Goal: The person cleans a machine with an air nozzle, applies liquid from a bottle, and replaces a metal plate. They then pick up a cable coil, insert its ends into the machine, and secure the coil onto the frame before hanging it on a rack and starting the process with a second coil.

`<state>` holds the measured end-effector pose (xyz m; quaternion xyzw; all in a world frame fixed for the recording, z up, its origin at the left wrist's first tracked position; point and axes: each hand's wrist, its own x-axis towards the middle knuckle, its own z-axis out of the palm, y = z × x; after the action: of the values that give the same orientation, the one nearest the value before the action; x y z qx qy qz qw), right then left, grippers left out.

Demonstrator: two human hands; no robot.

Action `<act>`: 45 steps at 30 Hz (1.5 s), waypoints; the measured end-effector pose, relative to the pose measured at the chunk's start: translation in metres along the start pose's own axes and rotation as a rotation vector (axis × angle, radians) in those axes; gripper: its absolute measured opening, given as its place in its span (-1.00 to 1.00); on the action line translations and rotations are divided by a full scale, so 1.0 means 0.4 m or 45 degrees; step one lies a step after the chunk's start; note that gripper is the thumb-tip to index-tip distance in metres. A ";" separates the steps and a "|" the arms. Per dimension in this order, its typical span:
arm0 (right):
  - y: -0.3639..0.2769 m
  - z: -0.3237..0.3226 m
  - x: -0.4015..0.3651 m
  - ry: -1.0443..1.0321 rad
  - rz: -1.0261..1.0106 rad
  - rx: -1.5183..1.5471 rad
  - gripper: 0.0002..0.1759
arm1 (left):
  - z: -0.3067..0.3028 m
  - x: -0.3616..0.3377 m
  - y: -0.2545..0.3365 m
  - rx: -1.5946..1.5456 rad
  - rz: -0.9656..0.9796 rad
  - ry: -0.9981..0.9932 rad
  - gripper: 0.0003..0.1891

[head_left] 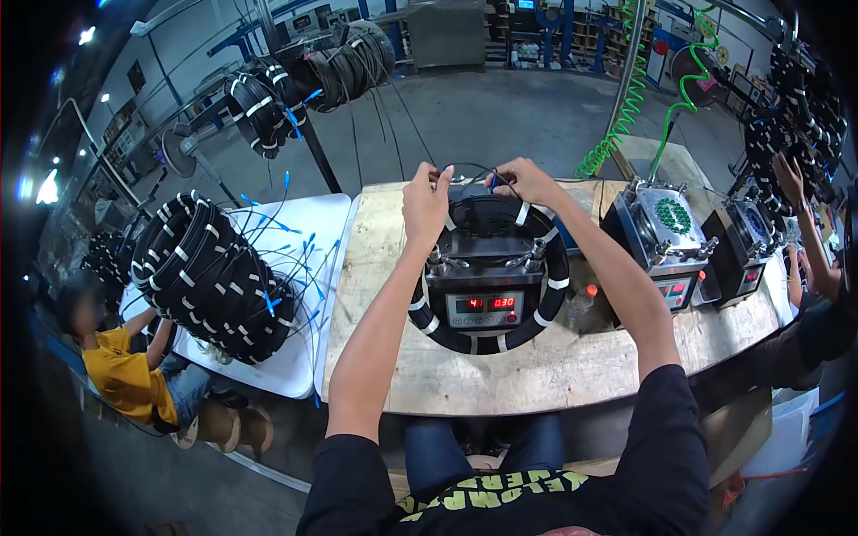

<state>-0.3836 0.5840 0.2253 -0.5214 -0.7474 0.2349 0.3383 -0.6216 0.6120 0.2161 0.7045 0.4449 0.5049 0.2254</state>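
Observation:
My left hand (425, 204) is closed in a pinch at one end of a thin black cable, where a bit of blue shows at the fingertips. My right hand (529, 184) pinches the cable too, beside a small blue connector (492, 181). Between both hands the thin cable (472, 164) arcs upward. Below them, a coil of black cable (558, 284) bound with white bands rings a tabletop machine (483, 288), whose red display (487, 304) is lit. My fingers partly hide the cable ends.
Stacked cable coils (210, 277) with blue connectors stand on a white table (308, 259) to the left. Two more machines (666, 234) and a plastic bottle (583, 304) are on the wooden tabletop (429, 389) at right. Cable coils (261, 107) hang from a rack. People sit at both sides.

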 end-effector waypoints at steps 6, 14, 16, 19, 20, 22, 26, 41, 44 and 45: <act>-0.009 -0.013 0.000 -0.103 -0.042 0.032 -0.79 | 0.005 0.007 -0.013 -0.105 0.057 0.014 -0.62; 0.004 -0.024 0.037 -0.228 -0.115 -0.108 -0.78 | 0.007 0.006 -0.013 -0.273 -0.043 -0.055 -0.66; -0.009 -0.027 0.043 -0.278 -0.084 -0.177 -0.77 | 0.008 0.009 -0.023 -0.350 -0.073 -0.089 -0.65; -0.030 -0.031 0.037 -0.305 -0.030 -0.256 -0.74 | 0.008 0.007 -0.023 -0.434 -0.112 -0.106 -0.65; -0.039 -0.034 0.037 -0.304 -0.013 -0.282 -0.73 | 0.007 0.009 -0.022 -0.436 -0.102 -0.099 -0.64; -0.009 -0.021 0.047 -0.253 -0.127 -0.246 -0.70 | 0.010 0.011 -0.031 -0.441 -0.086 -0.084 -0.63; 0.016 0.004 0.031 -0.021 -0.176 -0.206 -0.63 | 0.010 0.007 -0.029 -0.414 -0.100 -0.062 -0.65; 0.026 -0.013 0.028 -0.151 -0.177 -0.173 -0.62 | 0.002 0.002 -0.018 -0.397 -0.076 -0.055 -0.66; 0.022 -0.017 0.033 -0.200 -0.153 -0.236 -0.64 | 0.004 0.003 -0.017 -0.415 -0.085 -0.079 -0.67; 0.026 -0.012 0.031 -0.163 -0.191 -0.163 -0.67 | 0.000 0.000 -0.011 -0.421 -0.104 -0.094 -0.67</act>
<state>-0.3765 0.5993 0.2244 -0.4686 -0.8178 0.1934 0.2724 -0.6234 0.6140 0.2126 0.6571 0.3755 0.5354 0.3749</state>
